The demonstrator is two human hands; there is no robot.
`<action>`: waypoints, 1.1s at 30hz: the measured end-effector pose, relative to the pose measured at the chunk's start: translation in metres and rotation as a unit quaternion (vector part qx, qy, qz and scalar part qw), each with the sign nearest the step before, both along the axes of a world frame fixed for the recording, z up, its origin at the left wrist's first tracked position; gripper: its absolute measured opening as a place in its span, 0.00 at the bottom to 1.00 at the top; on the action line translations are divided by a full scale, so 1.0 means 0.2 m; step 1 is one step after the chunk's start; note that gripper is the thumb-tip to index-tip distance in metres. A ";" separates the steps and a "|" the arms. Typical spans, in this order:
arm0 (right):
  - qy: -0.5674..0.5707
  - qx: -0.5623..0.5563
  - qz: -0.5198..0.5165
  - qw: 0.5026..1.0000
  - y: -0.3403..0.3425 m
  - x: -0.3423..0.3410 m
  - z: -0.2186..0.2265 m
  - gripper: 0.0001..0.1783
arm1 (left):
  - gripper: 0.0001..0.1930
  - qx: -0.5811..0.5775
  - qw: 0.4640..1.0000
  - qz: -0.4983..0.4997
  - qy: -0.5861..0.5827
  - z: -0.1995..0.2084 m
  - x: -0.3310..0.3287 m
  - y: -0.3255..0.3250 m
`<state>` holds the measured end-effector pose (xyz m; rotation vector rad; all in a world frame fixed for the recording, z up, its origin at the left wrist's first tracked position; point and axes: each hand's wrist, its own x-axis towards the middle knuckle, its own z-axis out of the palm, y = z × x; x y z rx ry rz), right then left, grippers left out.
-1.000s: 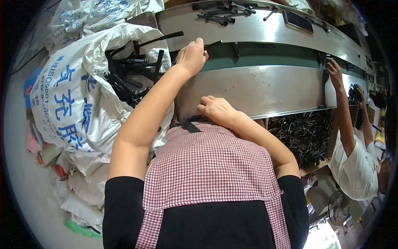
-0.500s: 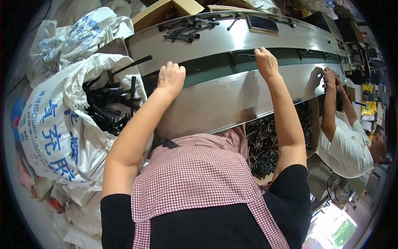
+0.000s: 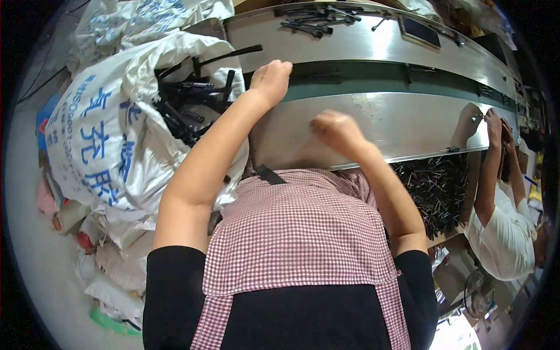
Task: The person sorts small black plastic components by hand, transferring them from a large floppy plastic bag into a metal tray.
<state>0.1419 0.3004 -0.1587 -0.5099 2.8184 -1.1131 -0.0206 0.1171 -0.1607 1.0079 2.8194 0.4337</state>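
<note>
My left hand [image 3: 273, 80] is raised at the left end of the green conveyor strip [image 3: 373, 81], fingers curled closed; whatever it may hold is hidden. Over the near metal ledge [image 3: 326, 140] hovers my right hand [image 3: 339, 129], smeared by motion, with its fingers curled in. Nothing can be made out in it. A small black part [image 3: 421, 69] lies on the green strip, right of both hands. Beside my left forearm stands a white woven sack [image 3: 137, 128], its mouth open on several long black plastic parts [image 3: 195, 96].
On the far metal ledge lie a pile of black parts [image 3: 315, 22] and a dark phone-like slab [image 3: 420, 31]. A box of small black pieces [image 3: 434, 189] stands below the near ledge. Further right, a co-worker's hands [image 3: 497, 125] are at the ledge.
My right hand has drawn back from the green strip toward me and to the left. My left hand stays closed near the strip's left end. The whole view has shifted.
</note>
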 end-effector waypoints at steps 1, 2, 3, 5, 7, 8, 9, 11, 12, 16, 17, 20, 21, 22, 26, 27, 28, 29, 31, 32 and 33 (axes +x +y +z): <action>-0.014 -0.014 0.044 0.999 -0.11 0.03 0.04 0.06 | 0.05 -0.004 1.000 0.004 0.001 0.04 0.01 0.00; -0.027 -0.027 0.087 0.995 -0.22 0.04 0.07 0.06 | 0.05 -0.005 1.000 0.002 -0.012 0.11 0.02 0.00; -0.023 0.011 0.119 0.993 -0.31 0.05 0.06 0.07 | 0.05 -0.003 1.000 -0.001 -0.025 0.16 0.03 -0.01; -0.005 0.085 0.171 0.982 -0.45 0.08 0.02 0.09 | 0.06 0.000 1.000 -0.002 -0.021 0.23 0.07 -0.04; -0.009 0.098 0.178 0.979 -0.49 0.07 0.03 0.10 | 0.06 0.007 1.000 -0.001 -0.018 0.30 0.09 -0.09; -0.017 0.109 0.181 0.977 -0.51 0.08 0.04 0.10 | 0.06 0.011 1.000 -0.009 -0.015 0.33 0.10 -0.11; -0.014 0.110 0.187 0.976 -0.51 0.08 0.02 0.10 | 0.07 0.015 1.000 -0.017 -0.012 0.36 0.11 -0.15; -0.018 0.114 0.179 0.977 -0.48 0.10 0.04 0.10 | 0.07 0.024 1.000 -0.009 -0.013 0.42 0.14 -0.22; -0.024 0.118 0.168 0.978 -0.46 0.11 0.04 0.10 | 0.07 0.032 0.999 -0.004 -0.015 0.46 0.15 -0.25; -0.097 0.066 0.168 0.979 -0.43 0.12 0.05 0.08 | 0.08 0.041 0.999 0.022 -0.027 0.55 0.19 -0.39; -0.097 0.065 0.166 0.979 -0.45 0.12 0.03 0.08 | 0.08 0.057 0.997 0.028 -0.034 0.56 0.22 -0.42; -0.052 0.069 0.191 0.978 -0.56 0.09 -0.01 0.07 | 0.08 0.067 0.995 0.042 -0.060 0.62 0.31 -0.49; -0.045 0.074 0.210 0.974 -0.59 0.08 0.00 0.07 | 0.07 0.065 0.995 0.044 -0.066 0.63 0.34 -0.51; -0.038 0.078 0.229 0.970 -0.60 0.08 0.01 0.07 | 0.07 0.065 0.995 0.045 -0.068 0.63 0.35 -0.52; -0.054 0.106 0.193 0.974 -0.53 0.10 0.04 0.07 | 0.07 0.090 0.990 0.082 -0.072 0.65 0.43 -0.61; -0.032 0.118 0.181 0.976 -0.49 0.11 0.07 0.08 | 0.07 0.104 0.987 0.096 -0.070 0.66 0.44 -0.63; -0.033 0.124 0.179 0.975 -0.48 0.12 0.08 0.08 | 0.07 0.118 0.985 0.109 -0.069 0.66 0.46 -0.65; -0.012 0.163 0.145 0.976 -0.44 0.13 0.08 0.08 | 0.07 0.114 0.984 0.119 -0.072 0.66 0.48 -0.67; 0.015 0.219 0.099 0.971 -0.34 0.14 0.06 0.05 | 0.07 0.118 0.982 0.129 -0.076 0.66 0.51 -0.68; 0.012 0.231 0.089 0.969 -0.27 0.14 0.05 0.05 | 0.07 0.116 0.982 0.133 -0.072 0.67 0.53 -0.68; 0.016 0.230 0.060 0.971 -0.20 0.14 0.04 0.05 | 0.07 0.123 0.981 0.131 -0.079 0.67 0.54 -0.69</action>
